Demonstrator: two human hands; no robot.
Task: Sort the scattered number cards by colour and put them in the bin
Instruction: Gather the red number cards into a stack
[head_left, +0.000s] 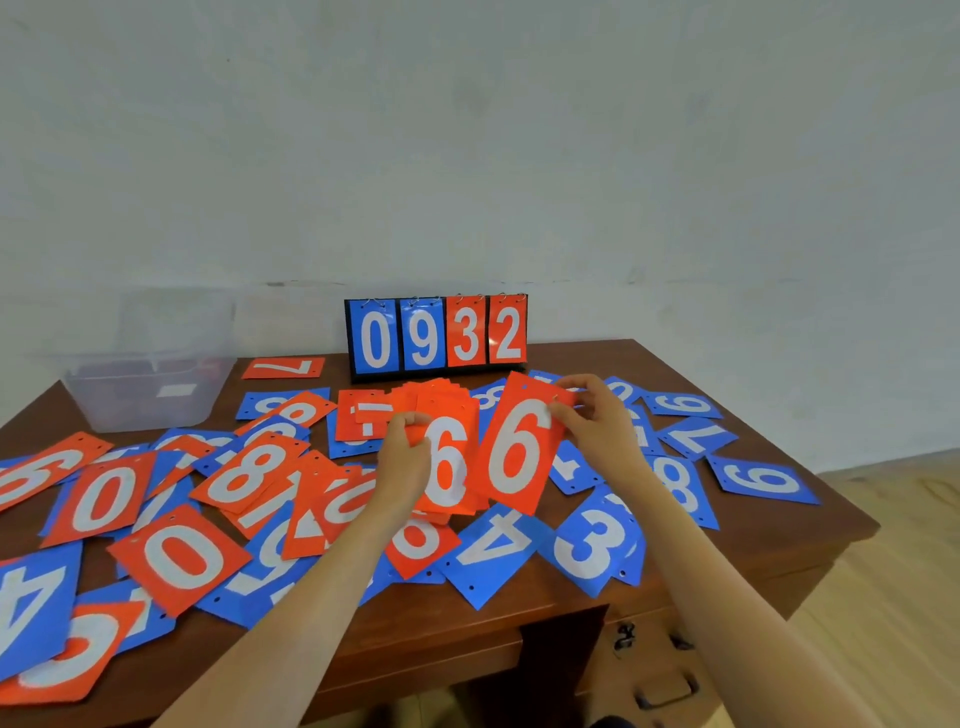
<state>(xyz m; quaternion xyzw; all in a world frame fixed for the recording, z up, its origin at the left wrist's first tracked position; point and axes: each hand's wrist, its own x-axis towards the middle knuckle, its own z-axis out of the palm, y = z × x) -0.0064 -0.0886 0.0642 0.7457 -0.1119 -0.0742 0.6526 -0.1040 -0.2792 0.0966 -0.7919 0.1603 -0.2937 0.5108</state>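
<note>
Gripping a red stack (449, 467) with a 6 on top, the left hand (402, 452) holds it above the middle of the table (571, 597). The right hand (597, 421) pinches a single red 6 (519, 447) near its top corner, tilted, with its lower edge overlapping the stack. Loose cards (179, 558), red and blue, lie scattered across the table. The clear bin (150, 384) stands at the far left; its contents are indistinct. The scoreboard (436, 335) at the back reads 0932.
</note>
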